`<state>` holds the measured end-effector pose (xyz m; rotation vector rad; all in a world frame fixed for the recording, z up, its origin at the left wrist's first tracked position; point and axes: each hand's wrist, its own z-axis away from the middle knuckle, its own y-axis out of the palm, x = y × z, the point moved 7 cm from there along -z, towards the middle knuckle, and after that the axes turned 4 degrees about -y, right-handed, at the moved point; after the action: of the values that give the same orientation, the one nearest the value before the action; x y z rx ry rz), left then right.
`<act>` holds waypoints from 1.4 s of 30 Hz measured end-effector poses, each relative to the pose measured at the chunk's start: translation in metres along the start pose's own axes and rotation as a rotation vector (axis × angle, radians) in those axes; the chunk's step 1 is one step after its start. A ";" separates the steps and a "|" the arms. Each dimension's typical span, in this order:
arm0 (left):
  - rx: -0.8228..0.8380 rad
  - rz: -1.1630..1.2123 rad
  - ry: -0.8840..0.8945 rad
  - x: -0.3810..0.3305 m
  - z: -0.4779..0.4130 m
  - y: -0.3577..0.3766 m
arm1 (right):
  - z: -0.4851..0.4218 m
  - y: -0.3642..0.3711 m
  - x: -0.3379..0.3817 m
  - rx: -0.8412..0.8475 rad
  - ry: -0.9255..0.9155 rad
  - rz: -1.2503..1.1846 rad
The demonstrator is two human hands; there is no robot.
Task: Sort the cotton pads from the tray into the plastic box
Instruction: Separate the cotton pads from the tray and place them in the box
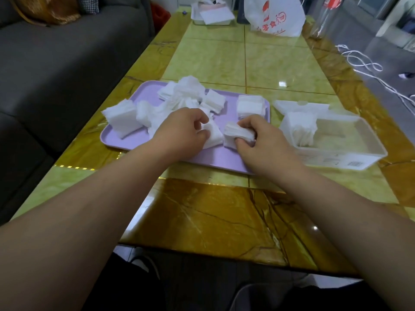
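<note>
Reaching over the near edge of the glossy yellow-and-brown marble-pattern table (213, 216), two bare forearms go to the flat lilac plastic tray (125, 140). The left hand (184, 129) is over the middle of the tray. Its fingers are curled and pinch a few loose white square cotton pads (214, 135) which lie on the tray floor. Just beside it, the right hand (258, 140) grips a small thick stack of pads (235, 133) between thumb and curled fingers, at the front right part of the tray.

Behind the hands more pads are on the tray: a block of pads (121, 117) at the left end, a messy heap of pads (188, 93) in the middle rear, and a tidy pile of pads (249, 106) at the right rear corner.

To the right of the tray, near but apart, stands the translucent white rectangular plastic box (350, 153), open, with its lid (301, 106) behind its left end. Some upright pads (301, 131) are already inside the left end of the box.

Far away on the table are a white plastic bag with red print (274, 16) and a shallow white tray with papers (211, 14). A white cord (363, 61) lies at the far right, and a dark grey sofa (67, 63) is at the left.
</note>
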<state>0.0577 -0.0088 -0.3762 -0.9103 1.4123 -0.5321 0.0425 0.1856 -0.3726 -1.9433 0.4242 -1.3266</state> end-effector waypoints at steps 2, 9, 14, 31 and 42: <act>0.013 0.008 -0.010 0.000 -0.002 0.003 | -0.001 0.002 0.000 0.010 0.006 0.001; -0.026 -0.046 0.007 -0.002 -0.001 -0.001 | -0.001 -0.001 -0.001 -0.006 0.015 0.000; -0.008 -0.077 0.011 -0.007 0.000 -0.004 | -0.002 0.000 -0.003 0.010 0.026 -0.010; 0.235 0.677 -0.127 -0.019 0.013 -0.018 | -0.005 -0.012 -0.013 -0.095 0.095 -0.152; 0.318 0.457 -0.086 -0.025 0.023 0.011 | 0.002 -0.013 -0.011 0.008 0.116 -0.378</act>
<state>0.0750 0.0224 -0.3724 -0.3349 1.3541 -0.3505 0.0379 0.2020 -0.3710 -2.0123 0.1054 -1.6810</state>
